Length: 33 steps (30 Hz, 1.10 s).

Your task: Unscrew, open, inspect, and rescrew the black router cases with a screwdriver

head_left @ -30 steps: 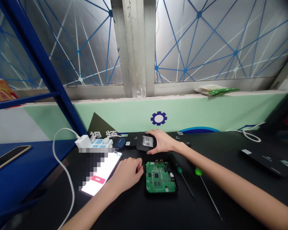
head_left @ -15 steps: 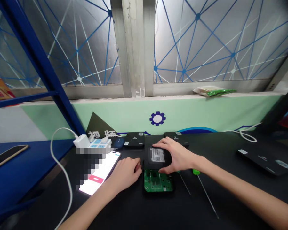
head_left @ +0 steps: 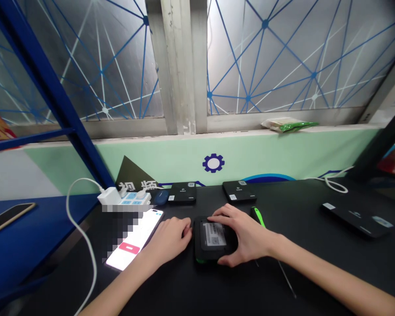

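My right hand (head_left: 245,235) grips a black plastic cover (head_left: 212,252) with a white printed label, fingers at its far edge and thumb at its near edge. The cover lies over a black box base, where a sliver of green circuit board (head_left: 200,261) shows at the near left corner. To its left, my left hand (head_left: 171,239) rests on the table with curled fingers, close beside the box and seemingly holding nothing. A screwdriver with a green handle (head_left: 258,217) lies partly hidden behind my right hand and wrist.
A lit phone (head_left: 140,239) lies by my left forearm. Behind are a white power strip (head_left: 136,198), a dark blue mouse-like object (head_left: 161,197) and two black boxes (head_left: 182,193), (head_left: 239,191). Another black box (head_left: 357,219) sits at right. A white cable (head_left: 85,237) runs down the left.
My right hand has brought the cover toward me and down over the circuit board, which is now almost hidden. My left hand has stayed beside the box. The view has shifted slightly.
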Available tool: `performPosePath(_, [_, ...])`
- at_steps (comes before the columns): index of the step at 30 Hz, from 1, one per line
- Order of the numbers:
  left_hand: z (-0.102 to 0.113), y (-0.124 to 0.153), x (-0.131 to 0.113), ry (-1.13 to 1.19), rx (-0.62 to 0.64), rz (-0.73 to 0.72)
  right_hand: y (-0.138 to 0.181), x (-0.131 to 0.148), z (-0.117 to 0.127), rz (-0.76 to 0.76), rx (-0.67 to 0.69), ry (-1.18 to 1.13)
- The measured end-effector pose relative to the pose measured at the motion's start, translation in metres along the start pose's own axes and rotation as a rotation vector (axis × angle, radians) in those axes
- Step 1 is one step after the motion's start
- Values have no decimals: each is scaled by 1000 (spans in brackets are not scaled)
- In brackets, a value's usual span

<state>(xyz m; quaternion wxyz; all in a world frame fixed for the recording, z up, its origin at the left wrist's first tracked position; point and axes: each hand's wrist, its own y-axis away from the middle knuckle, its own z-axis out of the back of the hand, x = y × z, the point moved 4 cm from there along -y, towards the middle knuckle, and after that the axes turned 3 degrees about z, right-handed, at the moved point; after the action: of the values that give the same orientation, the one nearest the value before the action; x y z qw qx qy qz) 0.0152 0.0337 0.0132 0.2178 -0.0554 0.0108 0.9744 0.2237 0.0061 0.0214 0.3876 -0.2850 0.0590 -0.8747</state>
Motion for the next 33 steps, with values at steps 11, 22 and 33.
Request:
performPosePath(11, [2, 1, -4, 7, 9, 5, 0, 4, -4, -8, 5, 19])
performPosePath(22, [2, 1, -3, -6, 10, 7, 1, 2, -4, 2, 23, 26])
performPosePath(33, [2, 2, -3, 16, 9, 4, 5, 4, -3, -33, 29, 3])
